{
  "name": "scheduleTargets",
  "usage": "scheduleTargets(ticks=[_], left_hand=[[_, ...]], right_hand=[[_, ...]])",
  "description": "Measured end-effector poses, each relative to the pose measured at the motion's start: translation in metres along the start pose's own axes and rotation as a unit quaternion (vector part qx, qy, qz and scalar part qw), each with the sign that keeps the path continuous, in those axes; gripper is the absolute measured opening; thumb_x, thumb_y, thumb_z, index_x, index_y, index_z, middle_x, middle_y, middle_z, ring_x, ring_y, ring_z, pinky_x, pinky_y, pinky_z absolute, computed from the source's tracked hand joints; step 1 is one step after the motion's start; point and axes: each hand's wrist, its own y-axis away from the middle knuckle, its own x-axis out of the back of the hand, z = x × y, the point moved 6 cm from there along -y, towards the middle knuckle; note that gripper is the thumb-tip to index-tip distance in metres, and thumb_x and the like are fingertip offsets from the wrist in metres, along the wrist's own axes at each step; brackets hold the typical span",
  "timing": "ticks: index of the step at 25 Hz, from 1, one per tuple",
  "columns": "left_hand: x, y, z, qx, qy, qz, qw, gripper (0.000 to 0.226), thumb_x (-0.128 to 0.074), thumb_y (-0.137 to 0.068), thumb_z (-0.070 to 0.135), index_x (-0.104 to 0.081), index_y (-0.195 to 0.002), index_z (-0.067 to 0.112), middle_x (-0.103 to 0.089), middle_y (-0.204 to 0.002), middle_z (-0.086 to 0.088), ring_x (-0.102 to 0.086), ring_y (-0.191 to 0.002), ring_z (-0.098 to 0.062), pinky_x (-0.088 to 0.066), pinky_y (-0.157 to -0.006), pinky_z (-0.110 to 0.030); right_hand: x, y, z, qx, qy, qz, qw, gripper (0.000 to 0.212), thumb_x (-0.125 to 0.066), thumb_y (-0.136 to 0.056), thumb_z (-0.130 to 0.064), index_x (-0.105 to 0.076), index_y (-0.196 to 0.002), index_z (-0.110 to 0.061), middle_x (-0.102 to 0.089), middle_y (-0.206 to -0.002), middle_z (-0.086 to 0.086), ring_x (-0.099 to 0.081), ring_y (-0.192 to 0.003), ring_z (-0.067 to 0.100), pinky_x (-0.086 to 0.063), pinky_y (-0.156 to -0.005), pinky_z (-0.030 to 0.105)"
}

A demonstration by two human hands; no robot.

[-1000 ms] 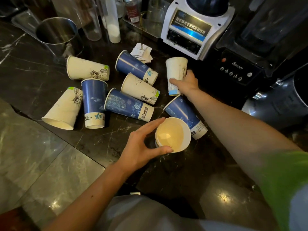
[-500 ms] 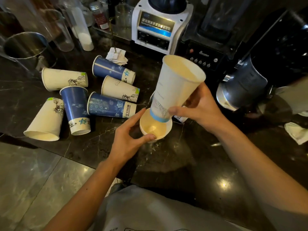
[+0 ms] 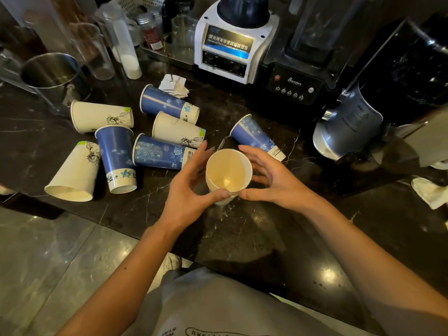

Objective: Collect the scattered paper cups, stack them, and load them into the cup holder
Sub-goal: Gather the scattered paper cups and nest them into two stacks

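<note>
Nested cups upright on the bench, both your hands cupped round the rim.

The cup stack [image 3: 228, 174] stands near centre of the bench [image 3: 266, 229]; left hand [image 3: 191, 187] and right hand [image 3: 271, 175] curl on it, thumbs pinching the near rim. Seven loose cups lie left and far, the blue cup [image 3: 254, 137] just beyond. Risk: squeezing may crease the rim; a skewed insert jams.

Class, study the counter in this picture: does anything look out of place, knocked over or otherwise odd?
Yes. Seven paper cups lie tipped on their sides across the dark counter, for example a blue cup and a white cup near the edge. Only the stacked cups, between the left hand and right hand, stand upright.
</note>
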Motion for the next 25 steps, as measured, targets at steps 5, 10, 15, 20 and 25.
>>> scheduleTargets(ticks=[5, 10, 15, 20, 25], left_hand=[[-0.010, 0.005, -0.001, 0.022, -0.009, -0.002, 1.000, 0.090, -0.081, -0.074, 0.039, -0.037, -0.151, 0.026, -0.048, -0.145, 0.019, -0.044, -0.135, 0.002, -0.041, -0.107, -0.018], [-0.007, 0.004, -0.001, 0.038, -0.019, 0.016, 0.999, 0.087, -0.078, -0.072, 0.042, -0.039, -0.148, 0.031, -0.047, -0.136, 0.034, -0.045, -0.131, 0.009, -0.042, -0.106, -0.018], [0.002, 0.018, 0.014, 0.030, -0.028, 0.067, 0.997, 0.089, -0.078, -0.074, 0.043, -0.037, -0.151, 0.024, -0.046, -0.145, 0.023, -0.043, -0.137, 0.000, -0.040, -0.111, -0.027], [0.042, 0.056, 0.043, -0.008, -0.033, 0.166, 0.986, 0.091, -0.081, -0.074, 0.038, -0.033, -0.150, 0.023, -0.046, -0.150, 0.007, -0.043, -0.140, -0.009, -0.040, -0.112, -0.030], [0.108, 0.098, 0.052, -0.009, -0.055, 0.240, 0.969, 0.093, -0.081, -0.071, 0.040, -0.034, -0.149, 0.024, -0.045, -0.149, 0.010, -0.045, -0.135, 0.000, -0.040, -0.108, -0.020]], right_hand=[[-0.002, -0.002, 0.010, -0.021, -0.048, 0.034, 0.998, 0.069, -0.072, -0.085, -0.028, -0.041, -0.146, -0.019, -0.052, -0.140, -0.011, -0.049, -0.130, 0.004, -0.046, -0.099, 0.022], [-0.007, -0.004, 0.018, -0.023, -0.039, 0.059, 0.997, 0.063, -0.065, -0.085, -0.033, -0.043, -0.143, -0.020, -0.054, -0.136, -0.012, -0.051, -0.127, 0.002, -0.046, -0.102, 0.024], [-0.016, -0.005, 0.000, 0.024, -0.023, 0.046, 0.998, 0.071, -0.063, -0.084, -0.043, -0.040, -0.146, -0.018, -0.050, -0.144, -0.004, -0.047, -0.133, 0.008, -0.043, -0.107, 0.029], [-0.050, -0.021, -0.050, 0.091, -0.003, 0.017, 0.996, 0.065, -0.064, -0.085, -0.049, -0.043, -0.142, -0.029, -0.051, -0.141, -0.011, -0.046, -0.132, 0.005, -0.044, -0.101, 0.020], [-0.120, -0.042, -0.094, 0.129, -0.022, -0.017, 0.991, 0.055, -0.064, -0.086, -0.034, -0.046, -0.137, -0.026, -0.054, -0.131, -0.019, -0.050, -0.123, -0.008, -0.044, -0.091, 0.010]])
